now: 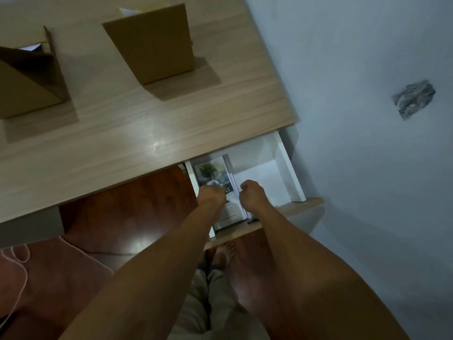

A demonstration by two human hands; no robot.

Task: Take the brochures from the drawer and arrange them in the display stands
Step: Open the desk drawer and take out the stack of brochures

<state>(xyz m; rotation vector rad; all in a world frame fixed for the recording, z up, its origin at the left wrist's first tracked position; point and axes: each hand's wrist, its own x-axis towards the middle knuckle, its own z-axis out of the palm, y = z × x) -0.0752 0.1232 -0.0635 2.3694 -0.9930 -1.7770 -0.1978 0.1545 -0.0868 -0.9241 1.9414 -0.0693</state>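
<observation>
A white drawer [286,168] stands pulled out under the right end of the wooden desk [127,133]. Inside it lies a stack of brochures [213,173] with a tree picture on the top cover. My left hand [211,195] reaches down onto the stack's left part, fingers curled under and hidden. My right hand [252,193] is at the stack's right edge, fingers curled downward too. Whether either hand grips a brochure is hidden. Two cardboard display stands sit on the desk, one at the left [29,79] and one in the middle [152,42], each with white paper showing at the top.
A pale blue wall [367,143] runs close along the right of the desk and drawer. Below is a reddish wooden floor [122,209] with a thin pink cord [22,278] at the left. My legs and bare foot [224,253] are under the drawer front.
</observation>
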